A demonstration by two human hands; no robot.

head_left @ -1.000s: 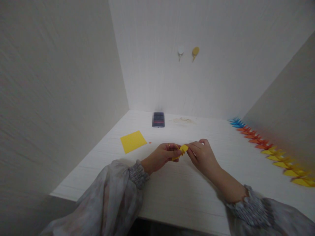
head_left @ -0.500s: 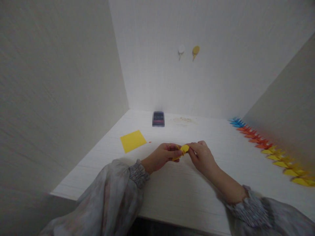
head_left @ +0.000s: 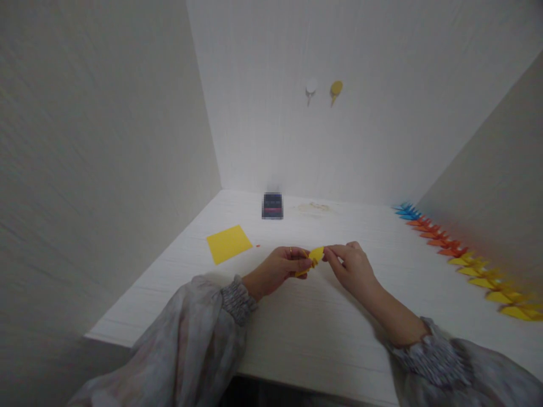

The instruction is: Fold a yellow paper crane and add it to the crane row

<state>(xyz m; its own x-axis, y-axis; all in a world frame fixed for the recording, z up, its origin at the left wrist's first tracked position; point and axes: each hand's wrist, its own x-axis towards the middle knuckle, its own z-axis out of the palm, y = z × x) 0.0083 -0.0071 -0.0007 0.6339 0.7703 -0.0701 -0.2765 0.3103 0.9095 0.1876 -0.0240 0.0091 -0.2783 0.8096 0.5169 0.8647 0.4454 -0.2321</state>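
A small folded yellow paper piece (head_left: 316,255) is held above the white table, between both hands. My left hand (head_left: 283,267), with a ring on one finger, grips its left and lower part between thumb and fingers. The thumb and fingertips of my right hand (head_left: 348,265) pinch its upper right tip. Some of the folds are covered by my left fingers. To the left of my hands, a flat sheet of yellow paper (head_left: 229,244) lies on the table.
Folded paper figures in blue (head_left: 409,212), red-orange (head_left: 439,236) and yellow (head_left: 494,285) stand in a row along the right wall. A dark blurred box (head_left: 272,206) sits near the back wall. Two hooks, one white (head_left: 311,88) and one yellow (head_left: 336,88), hang on that wall.
My right fingers have shifted to the paper's tip, and its yellow flap now stands out longer and more pointed. My left hand keeps its grip with little movement.
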